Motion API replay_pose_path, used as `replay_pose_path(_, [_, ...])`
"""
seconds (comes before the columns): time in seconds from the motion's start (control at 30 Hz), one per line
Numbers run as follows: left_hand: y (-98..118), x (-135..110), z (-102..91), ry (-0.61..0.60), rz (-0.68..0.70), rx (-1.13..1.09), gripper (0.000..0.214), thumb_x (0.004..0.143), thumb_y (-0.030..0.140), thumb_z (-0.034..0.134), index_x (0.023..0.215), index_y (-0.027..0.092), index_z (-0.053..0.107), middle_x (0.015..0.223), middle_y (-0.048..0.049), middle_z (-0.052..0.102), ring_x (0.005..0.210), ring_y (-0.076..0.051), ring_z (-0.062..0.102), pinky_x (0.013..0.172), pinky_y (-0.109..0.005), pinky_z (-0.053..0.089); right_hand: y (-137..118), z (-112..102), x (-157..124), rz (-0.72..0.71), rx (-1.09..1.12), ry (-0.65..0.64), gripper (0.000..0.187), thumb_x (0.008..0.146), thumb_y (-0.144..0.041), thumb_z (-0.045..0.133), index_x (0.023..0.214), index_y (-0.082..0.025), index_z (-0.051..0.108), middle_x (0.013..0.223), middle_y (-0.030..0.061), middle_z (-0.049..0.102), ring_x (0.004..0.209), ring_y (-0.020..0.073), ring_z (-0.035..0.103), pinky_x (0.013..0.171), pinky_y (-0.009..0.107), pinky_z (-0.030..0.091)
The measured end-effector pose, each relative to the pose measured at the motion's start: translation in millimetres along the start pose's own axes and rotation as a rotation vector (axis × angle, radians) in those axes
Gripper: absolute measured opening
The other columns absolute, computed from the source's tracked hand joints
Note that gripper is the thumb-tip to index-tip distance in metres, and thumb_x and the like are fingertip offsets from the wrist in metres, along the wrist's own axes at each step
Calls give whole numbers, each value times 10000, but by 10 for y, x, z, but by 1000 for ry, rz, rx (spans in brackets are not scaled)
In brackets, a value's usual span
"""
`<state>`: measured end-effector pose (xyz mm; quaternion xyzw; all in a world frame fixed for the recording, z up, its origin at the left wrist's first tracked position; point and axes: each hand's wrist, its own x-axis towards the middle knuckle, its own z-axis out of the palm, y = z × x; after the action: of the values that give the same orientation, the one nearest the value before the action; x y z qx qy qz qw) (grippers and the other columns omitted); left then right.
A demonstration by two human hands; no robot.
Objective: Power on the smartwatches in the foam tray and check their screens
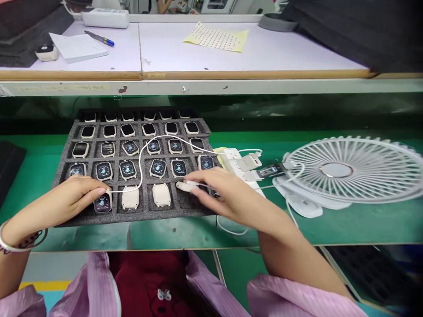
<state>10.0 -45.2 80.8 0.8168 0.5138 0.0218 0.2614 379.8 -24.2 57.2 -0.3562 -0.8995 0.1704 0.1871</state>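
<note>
connecting a charging cable to smartwatches in a foam tray
left hand (71,198) rests flat, fingers together, on the tray (66,145) beside a lit smartwatch (102,202); right hand (224,191) pinches the white charger head (185,186). seat it squarely, keeping the cable (142,158) slack.

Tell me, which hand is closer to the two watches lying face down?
The left hand, probably. Its fingertips rest on a watch right beside the face-down watches, at the cable end. The right hand holds the plug further along the tray.
</note>
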Motion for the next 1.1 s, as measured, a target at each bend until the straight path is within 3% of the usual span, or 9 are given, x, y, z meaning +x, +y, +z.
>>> replay_pose_path(0.1, [12,16,9,11,30,5,643,985,659,249,996,227,726,1046,-62,748,933,-256,682,859,-359,497,106,10,31,122,155,20,285,1037,-323,417,1240,-171,546,1140,126,709,973,240,688,796,349,544])
replay_pose_path(0.2, [12,21,18,20,37,12,616,988,643,258,971,232,717,1008,-60,741,900,-248,675,851,-357,486,112,31,27,150,253,-69,328,1043,-377,391,1251,-186,559,1080,105,729,926,234,703,758,340,559])
replay_pose_path(0.33, [23,6,38,22,46,11,584,990,625,261,986,234,696,994,-54,733,907,-252,660,855,-365,462,27,44,12,103,169,-140,315,1052,-346,365,1125,-228,649,1100,63,734,1001,236,690,895,402,528])
replay_pose_path(0.47, [24,-53,61,56,21,-9,467,990,586,340,990,254,669,958,-28,711,883,-239,638,838,-356,436,-10,34,40,104,155,-134,338,1062,-331,349,1063,-212,666,1057,59,740,979,224,688,873,388,525])
replay_pose_path(0.67, [73,-16,79,352,-25,-48,301,948,519,533,919,244,652,872,-6,684,777,-201,599,759,-334,410,10,38,74,48,173,-101,288,1048,-318,412,1046,-201,675,1025,57,748,928,217,693,829,364,527])
replay_pose_path(0.77, [218,99,189,316,111,-99,213,955,437,570,922,248,660,908,-7,685,841,-197,615,764,-318,436,6,35,76,31,181,-106,295,1050,-297,402,1041,-201,681,1039,58,751,941,215,695,844,363,530])
replay_pose_path(0.87, [408,189,332,256,184,157,128,900,344,666,970,237,662,948,-31,679,871,-241,612,780,-374,433,2,22,71,51,161,-120,324,1058,-272,360,1081,-195,674,1090,69,744,989,222,689,877,375,526])
replay_pose_path(0.97, [561,219,391,288,198,461,259,816,303,752,1026,188,654,970,-71,681,878,-291,609,767,-422,435,9,17,67,64,123,-147,338,1061,-274,343,1093,-188,669,1090,78,738,991,231,684,877,389,523])
replay_pose_path(1.1, [597,224,313,269,277,548,143,846,255,676,957,164,668,859,-64,690,808,-276,623,806,-438,453,23,29,69,52,115,-165,362,1064,-294,328,1079,-181,672,1059,86,733,965,234,678,866,396,521])
